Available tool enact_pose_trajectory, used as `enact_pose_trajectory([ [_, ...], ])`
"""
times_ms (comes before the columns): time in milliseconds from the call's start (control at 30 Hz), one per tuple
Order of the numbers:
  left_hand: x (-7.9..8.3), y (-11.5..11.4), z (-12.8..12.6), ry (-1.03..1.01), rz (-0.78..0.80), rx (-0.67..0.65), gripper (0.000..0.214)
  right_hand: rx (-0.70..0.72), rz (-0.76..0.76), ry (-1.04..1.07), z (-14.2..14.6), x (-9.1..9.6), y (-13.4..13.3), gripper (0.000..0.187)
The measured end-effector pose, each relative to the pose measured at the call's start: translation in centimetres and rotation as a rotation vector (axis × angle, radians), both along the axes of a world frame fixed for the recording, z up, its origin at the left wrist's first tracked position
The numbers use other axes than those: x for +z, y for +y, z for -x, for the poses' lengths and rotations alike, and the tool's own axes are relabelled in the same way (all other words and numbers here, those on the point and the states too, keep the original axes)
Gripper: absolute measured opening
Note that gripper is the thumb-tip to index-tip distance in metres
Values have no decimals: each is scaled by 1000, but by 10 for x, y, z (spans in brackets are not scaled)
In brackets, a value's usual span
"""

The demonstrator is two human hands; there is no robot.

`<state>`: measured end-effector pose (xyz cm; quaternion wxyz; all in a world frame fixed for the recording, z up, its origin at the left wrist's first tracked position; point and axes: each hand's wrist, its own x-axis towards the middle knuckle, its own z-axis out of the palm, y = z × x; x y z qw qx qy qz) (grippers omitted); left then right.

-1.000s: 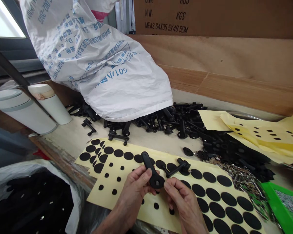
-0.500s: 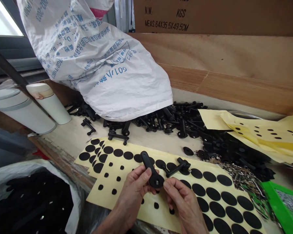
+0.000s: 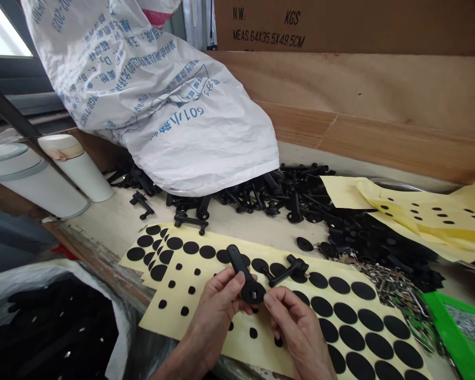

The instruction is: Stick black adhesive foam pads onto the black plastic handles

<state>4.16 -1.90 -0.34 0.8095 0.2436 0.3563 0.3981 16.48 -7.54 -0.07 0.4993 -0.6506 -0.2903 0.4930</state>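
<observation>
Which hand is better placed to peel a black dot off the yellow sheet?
Right, probably: the right hand hangs open over the black dots with only fingertips at the black plastic lever, while the left hand grips that lever.

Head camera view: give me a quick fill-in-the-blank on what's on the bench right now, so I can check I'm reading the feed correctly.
The ____ hand holds a black plastic lever.
The sheet beneath it is ____ with round black stickers.
A pile of black parts lies partly under a ____ sack.
The tray at the right edge has a ____ rim.

The missing words, in order: left, yellow, white, green.
</observation>
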Motion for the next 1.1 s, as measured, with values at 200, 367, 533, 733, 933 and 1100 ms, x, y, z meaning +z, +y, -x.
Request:
enact_pose_trajectory([
  [200, -1, -2, 1, -4, -27, 6, 18, -29, -25, -83, 2, 2, 0, 32],
  [367, 0, -4, 2, 16, -46, 13, 20, -39, -29, -115, 3, 3, 0, 32],
  [533, 1, -6, 2, 102, -85, 20, 23, -52, -71, -157, 4, 2, 1, 30],
  [733, 1, -10, 1, 213, -105, 77, 26, -35, -129, -383, 5, -5, -1, 27],
  [933, -3, -9, 3, 256, -174, 21, 21, -22, -199, -926, 12, -2, -7, 19],
  [1100, -4, -8, 6, 172, -154, -9, 21, -34, -159, -920, -3, 4, -10, 22],
])
